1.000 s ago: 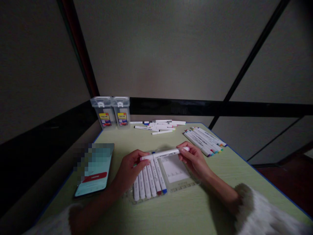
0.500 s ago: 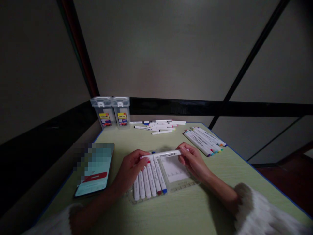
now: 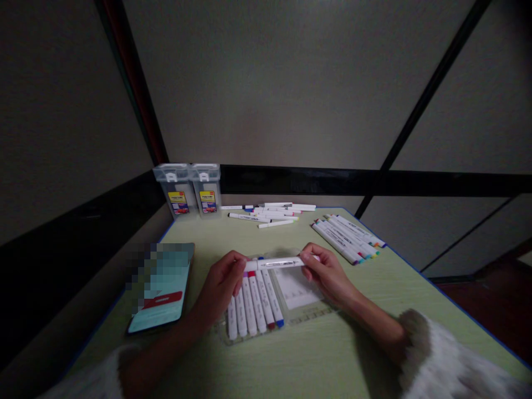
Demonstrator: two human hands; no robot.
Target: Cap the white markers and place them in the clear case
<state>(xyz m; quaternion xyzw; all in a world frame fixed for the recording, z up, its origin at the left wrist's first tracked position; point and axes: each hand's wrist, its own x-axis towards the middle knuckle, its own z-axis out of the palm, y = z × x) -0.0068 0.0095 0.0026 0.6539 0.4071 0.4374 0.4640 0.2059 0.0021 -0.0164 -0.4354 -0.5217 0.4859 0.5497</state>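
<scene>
A white marker [image 3: 278,262] spans the space between the two hands, lying crosswise over the far part of an open clear plastic case [image 3: 311,313]. The left hand [image 3: 223,280] pinches one end between thumb and fingers; the right hand [image 3: 326,272] grips the other, its thumb pressed along the barrel. Under it, the case's left half carries a row of markers [image 3: 254,310] laid side by side, and the right half a white card [image 3: 296,291]. The step in hand seems to be handling this single marker, perhaps orienting it or looking over its printed side. Any next move would call for one hand to ease its pinch while the other keeps the barrel steady, and for care not to knock the row just below. Beyond the case on the table [image 3: 257,374] lie a loose heap of markers [image 3: 276,213] and, to the right, a tidier group of markers [image 3: 344,239]. A phone [image 3: 163,311] rests left of the left hand.
</scene>
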